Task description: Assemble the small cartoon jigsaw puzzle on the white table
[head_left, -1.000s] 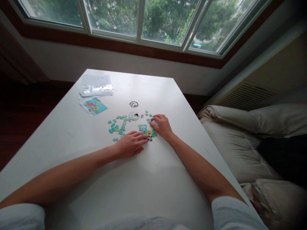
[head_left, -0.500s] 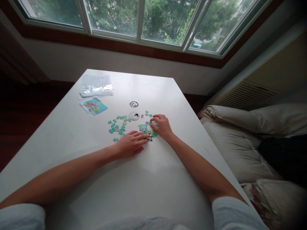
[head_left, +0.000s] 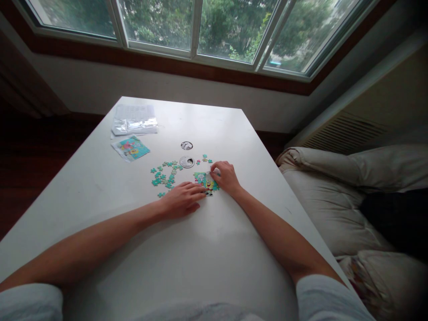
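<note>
A partly joined jigsaw puzzle (head_left: pixel 202 178) with cartoon figures on a green ground lies on the white table (head_left: pixel 187 263). My left hand (head_left: pixel 183 198) rests flat at its lower left edge, fingers stretched out and fingertips touching it. Over the upper right side, my right hand (head_left: pixel 226 175) is closed in a pinch on a small puzzle piece (head_left: pixel 209 172), whose picture is too small to make out. Several loose green puzzle pieces (head_left: pixel 162 179) are spread left of the joined part. A few more loose pieces (head_left: pixel 205 158) lie beyond it.
Two small round objects (head_left: pixel 187 162) sit behind the puzzle. Farther left lie a colourful picture sheet (head_left: pixel 132 147) and a clear plastic packet with papers (head_left: pixel 134 120). A padded beige seat (head_left: pixel 301 196) stands along the table's right side.
My right hand has drawn its fingers into a pinch and shifted slightly. The pink piece by its fingertips no longer shows in its old spot. My left hand stays nearly still.
</note>
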Motion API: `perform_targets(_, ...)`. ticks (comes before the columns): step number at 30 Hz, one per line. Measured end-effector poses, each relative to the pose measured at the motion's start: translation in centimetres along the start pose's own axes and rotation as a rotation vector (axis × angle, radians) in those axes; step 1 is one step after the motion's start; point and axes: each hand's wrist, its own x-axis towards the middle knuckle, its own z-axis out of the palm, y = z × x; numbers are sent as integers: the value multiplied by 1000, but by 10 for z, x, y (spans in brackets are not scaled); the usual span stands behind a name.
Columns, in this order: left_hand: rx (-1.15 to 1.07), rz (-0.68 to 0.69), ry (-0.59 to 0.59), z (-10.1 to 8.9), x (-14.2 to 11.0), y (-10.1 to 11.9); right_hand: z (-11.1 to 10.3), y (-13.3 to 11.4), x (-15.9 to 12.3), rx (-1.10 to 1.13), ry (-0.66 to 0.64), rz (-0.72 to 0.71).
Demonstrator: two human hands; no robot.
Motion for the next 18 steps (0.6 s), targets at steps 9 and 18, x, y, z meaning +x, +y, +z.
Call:
perform_targets(9, -150, -348, 296, -8, 2, -20, -9, -22, -1, 393, -27, 47)
perform_targets(18, -274, -469, 440, -7, 7, -25, -9, -49, -10, 546, -173, 11)
